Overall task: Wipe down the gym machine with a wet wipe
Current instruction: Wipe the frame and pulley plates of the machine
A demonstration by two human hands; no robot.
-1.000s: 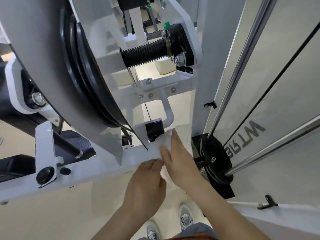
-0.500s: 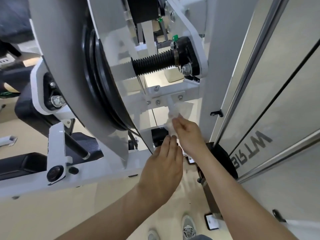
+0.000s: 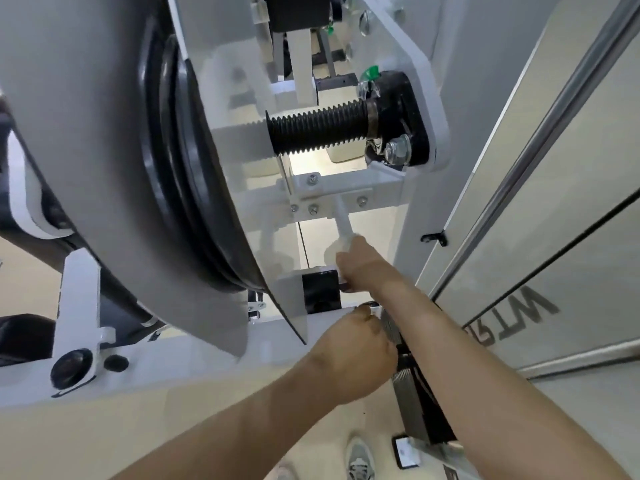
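R hand [image 3: 360, 268] reaches up into the gym machine [image 3: 424, 98]. Its fingers are curled tight round a bunched wet wipe [image 3: 336, 250], soft, white and crumpled. They press it vs the lower end of a thin white rod [image 3: 343, 220], which runs up from the fingertips to a bolted cross-bracket. Just below the knuckles sits a square black rubber block [image 3: 320, 292], matte.

L hand [image 3: 356, 355] is lower, fingers hooked over the end of the white beam [image 3: 173, 362], flat, smooth painted steel. Tips are hidden, so can't tell how firm the hold is.

Above the R fingers there's a ribbed black bellows [image 3: 318, 133], cylinder-shaped, w/ a shiny hex nut [image 3: 398, 152] at its end. Left of both hands, a curved grey shroud [image 3: 104, 133] covers a grooved black pulley [image 3: 166, 174].
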